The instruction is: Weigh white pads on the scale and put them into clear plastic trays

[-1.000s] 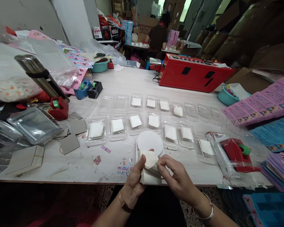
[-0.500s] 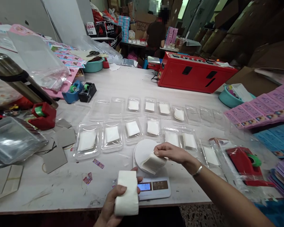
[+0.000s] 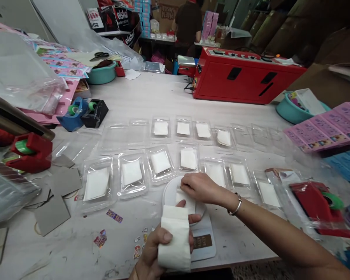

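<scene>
My left hand is closed around a thick stack of white sheets, held above the front of a white digital scale. My right hand, over the scale's round plate, pinches the top edge of a thinner bundle of white sheets. The stack in my left hand partly covers that bundle and the scale's display. Beyond the scale, clear plastic trays stand in two rows. Several hold white sheets, such as the tray at front left; some at the back, like this tray, hold none.
Tape dispensers stand at left, a red one and a black one, and a red one at right. A red machine sits at the back. Grey cards and pink packages flank the trays. A person is beyond.
My left hand has moved right with its stack and now covers the scale's display. The bundle in my right hand has shifted slightly left and hangs more upright. The view has tilted down.
</scene>
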Motion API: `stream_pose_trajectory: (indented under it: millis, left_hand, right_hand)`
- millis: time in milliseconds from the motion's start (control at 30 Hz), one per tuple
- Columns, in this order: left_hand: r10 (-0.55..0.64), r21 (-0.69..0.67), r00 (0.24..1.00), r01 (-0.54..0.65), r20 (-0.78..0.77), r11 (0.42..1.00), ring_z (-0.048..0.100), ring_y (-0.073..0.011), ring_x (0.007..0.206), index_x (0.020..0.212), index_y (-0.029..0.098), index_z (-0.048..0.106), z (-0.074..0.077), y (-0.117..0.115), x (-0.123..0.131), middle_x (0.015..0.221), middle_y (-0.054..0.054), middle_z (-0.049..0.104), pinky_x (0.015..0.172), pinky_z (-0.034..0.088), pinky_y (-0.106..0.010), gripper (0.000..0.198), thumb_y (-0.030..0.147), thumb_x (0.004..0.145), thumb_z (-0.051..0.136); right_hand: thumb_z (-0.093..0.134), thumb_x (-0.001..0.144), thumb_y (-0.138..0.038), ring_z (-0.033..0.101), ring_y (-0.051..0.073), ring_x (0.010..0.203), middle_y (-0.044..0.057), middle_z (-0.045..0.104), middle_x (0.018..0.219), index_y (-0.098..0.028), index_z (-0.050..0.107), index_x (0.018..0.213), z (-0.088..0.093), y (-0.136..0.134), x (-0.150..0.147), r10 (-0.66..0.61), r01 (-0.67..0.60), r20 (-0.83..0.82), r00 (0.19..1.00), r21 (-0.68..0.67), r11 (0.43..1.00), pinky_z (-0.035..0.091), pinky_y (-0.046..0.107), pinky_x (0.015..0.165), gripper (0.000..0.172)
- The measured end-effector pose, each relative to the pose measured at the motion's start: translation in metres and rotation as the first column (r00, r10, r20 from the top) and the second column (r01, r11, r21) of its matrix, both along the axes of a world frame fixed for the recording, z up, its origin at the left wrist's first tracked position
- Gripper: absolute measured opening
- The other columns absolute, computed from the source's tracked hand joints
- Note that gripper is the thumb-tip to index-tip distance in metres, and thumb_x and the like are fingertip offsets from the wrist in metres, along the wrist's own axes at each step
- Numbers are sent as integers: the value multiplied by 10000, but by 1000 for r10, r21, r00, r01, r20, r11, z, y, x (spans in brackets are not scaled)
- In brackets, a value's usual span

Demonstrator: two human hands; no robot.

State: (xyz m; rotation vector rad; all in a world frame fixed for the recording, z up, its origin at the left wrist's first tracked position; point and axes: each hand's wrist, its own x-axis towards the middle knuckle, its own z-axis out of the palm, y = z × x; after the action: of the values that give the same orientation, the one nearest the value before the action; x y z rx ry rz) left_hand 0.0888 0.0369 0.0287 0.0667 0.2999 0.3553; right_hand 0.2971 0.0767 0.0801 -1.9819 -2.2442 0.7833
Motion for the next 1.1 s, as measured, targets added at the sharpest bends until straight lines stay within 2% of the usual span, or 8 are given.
stream_pose_trajectory:
  millis: [100,233,333,433,567,733,900,1100]
  left_hand:
    - [5,-6,1000,-5,-23,1000,633,-179,773,1437,190,391,-2,0,6,1285,-169,621,698,472,-300,898,206,576,642]
    - [-5,11,999,6,-50,1000,625,-176,795,1410,179,424,5,1,5,1299,-179,608,715,480,-304,852,205,590,652]
    - [64,103,998,-63,-4,993,591,-173,752,1384,137,462,21,4,-10,1230,-174,640,671,488,-300,862,227,557,688]
    - [256,197,965,-263,62,944,511,-141,631,1405,106,435,43,8,-41,1070,-139,683,549,463,-271,945,284,524,727]
    - [481,166,876,-479,26,862,481,-124,606,1513,123,191,59,9,-85,960,-91,671,526,457,-241,1151,234,496,719]
    - [531,60,847,-531,13,845,544,-125,687,1517,108,119,54,-1,-112,997,-113,653,611,495,-217,1162,134,494,669]
    - [511,40,859,-511,10,858,572,-140,738,1515,130,77,48,-11,-118,1088,-145,631,661,530,-258,1149,117,514,641]
    - [483,71,876,-482,9,873,597,-158,763,1510,90,99,46,-15,-119,921,-93,607,672,547,-273,1121,97,541,664]
  right_hand:
    - [511,918,-192,545,150,637,43,651,728,-169,624,689,-1,-3,-1,50,-64,142,989,93,994,265,268,530,257]
    - [553,922,-245,622,188,774,52,704,885,-189,663,966,7,-15,10,-87,58,92,992,278,959,403,277,607,131]
    - [524,945,-272,638,203,852,64,706,958,-194,639,1044,24,-43,23,-212,225,-80,974,452,863,468,319,690,170]
    - [500,954,-278,618,182,790,51,677,861,-200,638,922,42,-87,30,-283,358,-219,934,541,761,469,319,703,162]
    - [508,942,-273,577,171,723,36,616,769,-212,598,818,44,-149,31,-370,453,-263,891,556,697,443,307,670,165]
    - [513,941,-295,572,167,699,26,603,744,-210,593,809,24,-198,27,-431,501,-263,863,541,675,437,297,659,177]
    - [502,936,-336,579,167,691,23,608,734,-209,592,794,18,-213,20,-485,554,-283,827,551,624,438,286,650,211]
    - [513,932,-316,588,159,680,16,621,738,-209,595,785,17,-211,13,-482,544,-273,833,565,620,438,272,636,199]
